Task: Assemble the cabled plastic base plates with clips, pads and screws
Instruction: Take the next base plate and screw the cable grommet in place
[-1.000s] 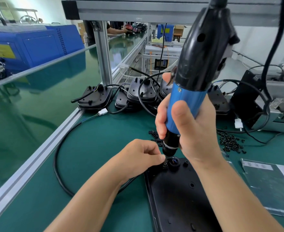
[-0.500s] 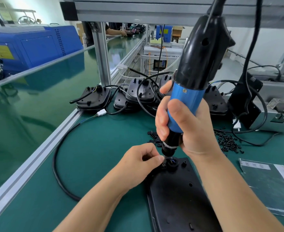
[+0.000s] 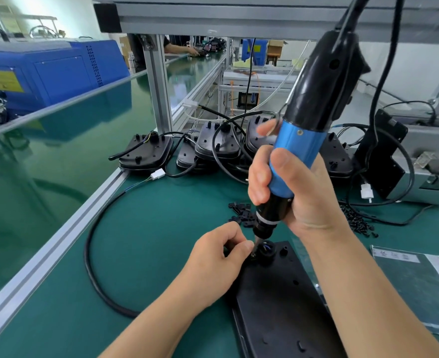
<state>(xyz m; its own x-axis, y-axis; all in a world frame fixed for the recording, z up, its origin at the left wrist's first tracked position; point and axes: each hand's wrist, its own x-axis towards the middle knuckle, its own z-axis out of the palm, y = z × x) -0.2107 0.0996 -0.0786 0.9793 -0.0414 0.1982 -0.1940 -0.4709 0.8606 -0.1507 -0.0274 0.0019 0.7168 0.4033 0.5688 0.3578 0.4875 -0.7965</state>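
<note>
A black plastic base plate lies flat on the green mat in front of me, its black cable looping off to the left. My right hand grips a blue and black electric screwdriver, held nearly upright and tilted right, its bit down at the plate's far left corner beside the cable hole. My left hand pinches something small right at the bit tip; the piece itself is hidden by my fingers. Loose black clips and a heap of black screws lie beyond the plate.
Several cabled base plates are stacked along the back of the bench. A grey machine stands at the right, a plastic bag lies near right. An aluminium rail and post border the green conveyor on the left.
The screwdriver and both hands have stayed at the plate's far corner; the view has shifted slightly and the tool leans a little more to the right.
</note>
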